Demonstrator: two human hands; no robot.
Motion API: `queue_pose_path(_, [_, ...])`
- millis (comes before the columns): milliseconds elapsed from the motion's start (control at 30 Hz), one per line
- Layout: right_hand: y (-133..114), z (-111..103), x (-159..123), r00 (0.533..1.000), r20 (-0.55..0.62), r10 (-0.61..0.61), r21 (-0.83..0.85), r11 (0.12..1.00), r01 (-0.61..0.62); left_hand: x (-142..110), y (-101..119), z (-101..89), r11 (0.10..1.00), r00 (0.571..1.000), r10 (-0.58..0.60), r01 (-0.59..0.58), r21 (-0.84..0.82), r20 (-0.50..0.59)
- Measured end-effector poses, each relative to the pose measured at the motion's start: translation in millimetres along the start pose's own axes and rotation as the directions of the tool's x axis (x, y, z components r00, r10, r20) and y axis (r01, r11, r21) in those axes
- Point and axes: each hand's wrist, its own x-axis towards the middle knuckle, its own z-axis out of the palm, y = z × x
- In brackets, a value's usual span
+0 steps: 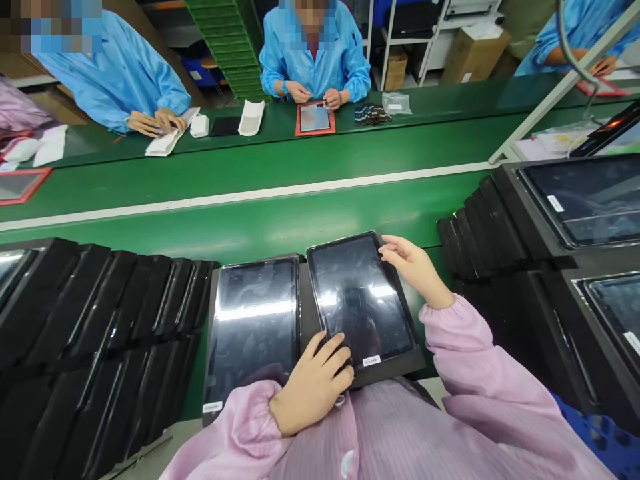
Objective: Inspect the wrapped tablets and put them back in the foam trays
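A black tablet point(363, 300) with a glossy screen and a small white label at its bottom edge lies slightly askew on a black foam tray point(400, 365). My left hand point(316, 383) has its fingers curled over the tablet's lower left corner, which they partly hide. At the upper right edge, my right hand point(413, 267) holds the tablet's side between thumb and fingers. Directly left lies a second tablet point(255, 327) in its own tray, screen up, reflecting a bright strip of light.
Stacked black trays with tablets point(100, 320) rise at my left, and more tray stacks point(530, 280) stand at my right. Beyond the green conveyor belt point(240, 227), co-workers in blue point(315, 67) handle items. A metal post point(555, 87) slants upward at right.
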Motion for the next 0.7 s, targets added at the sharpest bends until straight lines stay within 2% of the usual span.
queue_pose_path(67, [0.9, -2.4, -3.2, 1.0, 0.013, 0.019, 0.033, 0.999, -0.019, 6.3, -2.0, -2.2, 1.0, 0.999, -0.012, 0.011, -0.017, -0.037])
queue_pose_path(133, [2.8, -9.9, -9.0, 0.999, -0.011, 0.035, 0.066, 0.997, -0.035, 9.8, -12.5, -7.6, 0.996, 0.995, -0.084, 0.083, -0.029, -0.048])
queue_pose_path(167, [3.9, -14.8, -12.6, 0.998, -0.037, 0.042, 0.082, 0.996, -0.039, 9.5, -21.3, -11.3, 0.986, 0.983, -0.169, 0.167, -0.027, -0.069])
queue_pose_path(200, [5.3, -20.2, -16.4, 0.996, -0.07, 0.048, 0.099, 0.994, -0.041, 7.7, -31.7, -15.3, 0.955, 0.949, -0.296, 0.295, -0.031, -0.111])
queue_pose_path(233, [6.9, -25.7, -20.4, 0.993, -0.106, 0.055, 0.114, 0.993, -0.043, 4.7, -43.1, -19.5, 0.89, 0.873, -0.456, 0.453, -0.059, -0.176])
queue_pose_path(267, [8.7, -30.9, -24.6, 0.988, -0.143, 0.064, 0.129, 0.991, -0.045, 1.1, -54.3, -23.5, 0.773, 0.731, -0.632, 0.618, -0.142, -0.257])
queue_pose_path(300, [10.5, -35.6, -28.8, 0.982, -0.175, 0.074, 0.145, 0.988, -0.049, -2.6, -64.3, -27.2, 0.628, 0.551, -0.776, 0.723, -0.288, -0.307])
queue_pose_path(333, [12.4, -39.4, -32.9, 0.975, -0.202, 0.088, 0.165, 0.985, -0.055, -5.6, -72.2, -30.4, 0.468, 0.353, -0.88, 0.757, -0.457, -0.317])
queue_pose_path(367, [14.0, -42.2, -36.9, 0.969, -0.223, 0.105, 0.189, 0.98, -0.062, -7.4, -77.3, -33.1, 0.329, 0.189, -0.94, 0.718, -0.614, -0.283])
queue_pose_path(400, [15.2, -43.6, -40.5, 0.964, -0.234, 0.125, 0.218, 0.973, -0.073, -8.1, -79.4, -35.0, 0.227, 0.078, -0.97, 0.637, -0.737, -0.231])
queue_pose_path(433, [15.8, -43.8, -43.5, 0.961, -0.235, 0.148, 0.25, 0.964, -0.087, -7.7, -78.4, -36.2, 0.162, 0.018, -0.983, 0.552, -0.818, -0.182])
queue_pose_path(467, [15.6, -42.5, -45.8, 0.96, -0.222, 0.173, 0.283, 0.953, -0.106, -6.6, -74.8, -36.7, 0.135, 0.002, -0.988, 0.486, -0.863, -0.153])
queue_pose_path(500, [14.7, -39.9, -47.2, 0.962, -0.189, 0.199, 0.314, 0.94, -0.132, -5.3, -69.1, -36.4, 0.134, 0.03, -0.99, 0.445, -0.885, -0.135])
queue_pose_path(533, [13.0, -36.1, -47.4, 0.965, -0.133, 0.225, 0.341, 0.925, -0.168, -4.3, -62.0, -35.4, 0.156, 0.096, -0.987, 0.42, -0.894, -0.127])
queue_pose_path(567, [10.7, -31.2, -46.5, 0.967, -0.057, 0.249, 0.359, 0.909, -0.213, -3.7, -54.2, -33.9, 0.19, 0.197, -0.974, 0.419, -0.888, -0.116])
queue_pose_path(600, [7.9, -25.6, -44.6, 0.962, 0.028, 0.27, 0.36, 0.895, -0.262, -3.6, -46.4, -32.0, 0.252, 0.336, -0.936, 0.437, -0.863, -0.103])
queue_pose_path(633, [4.8, -19.3, -42.0, 0.952, 0.105, 0.287, 0.337, 0.89, -0.306, -3.8, -39.1, -30.0, 0.359, 0.516, -0.852, 0.454, -0.816, -0.087])
queue_pose_path(667, [1.6, -12.5, -39.0, 0.943, 0.157, 0.295, 0.28, 0.902, -0.329, -4.1, -33.0, -28.0, 0.504, 0.7, -0.711, 0.446, -0.74, -0.062])
queue_pose_path(700, [-1.7, -5.6, -36.5, 0.941, 0.177, 0.29, 0.184, 0.929, -0.321, -4.2, -28.0, -26.3, 0.661, 0.848, -0.53, 0.396, -0.637, -0.023])
